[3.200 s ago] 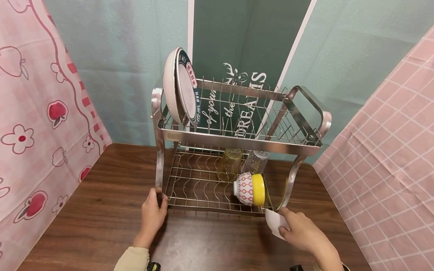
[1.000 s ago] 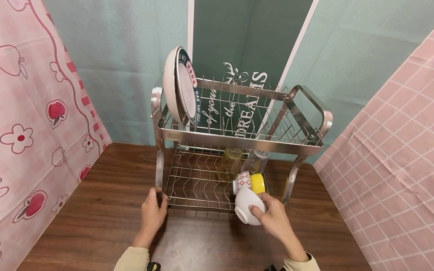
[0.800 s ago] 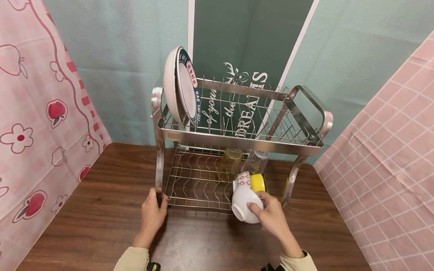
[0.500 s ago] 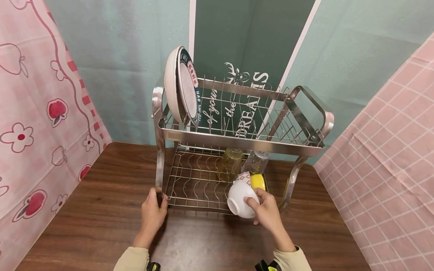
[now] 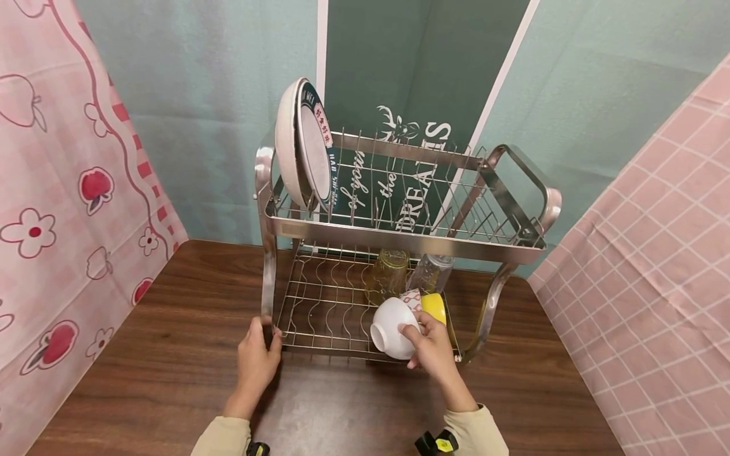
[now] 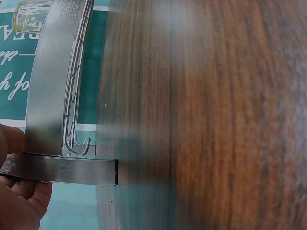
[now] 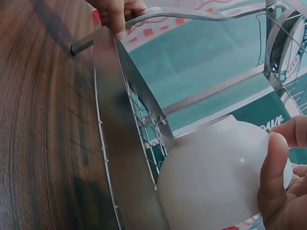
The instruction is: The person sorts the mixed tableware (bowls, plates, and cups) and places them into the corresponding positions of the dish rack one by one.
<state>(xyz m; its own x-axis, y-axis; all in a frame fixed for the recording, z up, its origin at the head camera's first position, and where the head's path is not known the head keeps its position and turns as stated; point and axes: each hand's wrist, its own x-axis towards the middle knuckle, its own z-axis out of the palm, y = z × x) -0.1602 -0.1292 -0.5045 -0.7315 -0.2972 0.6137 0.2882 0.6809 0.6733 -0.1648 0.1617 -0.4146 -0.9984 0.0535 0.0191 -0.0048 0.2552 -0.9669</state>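
Note:
My right hand (image 5: 431, 345) pinches a white bowl (image 5: 393, 328) by its rim, thumb on the outside. The bowl lies on its side, its foot facing left, at the front of the lower shelf of a metal dish rack (image 5: 399, 235). Whether it rests on the wires is hard to tell. Behind it, partly covered, are a red-patterned bowl (image 5: 412, 299) and a yellow bowl (image 5: 435, 306). My left hand (image 5: 258, 354) grips the rack's front left leg near the table; in the left wrist view its fingers (image 6: 41, 196) wrap the metal leg (image 6: 72, 168).
On the lower shelf a yellowish glass (image 5: 388, 275) and a clear glass (image 5: 431, 272) stand behind the bowls. A large white bowl (image 5: 289, 149) and a blue-rimmed dish (image 5: 315, 145) lean at the upper shelf's left end. Brown wood table (image 5: 331, 405) lies in front.
My right hand has brought the white bowl from beside the rack's right leg leftward, in front of the patterned and yellow bowls, turning its foot to the left. My left hand stays put.

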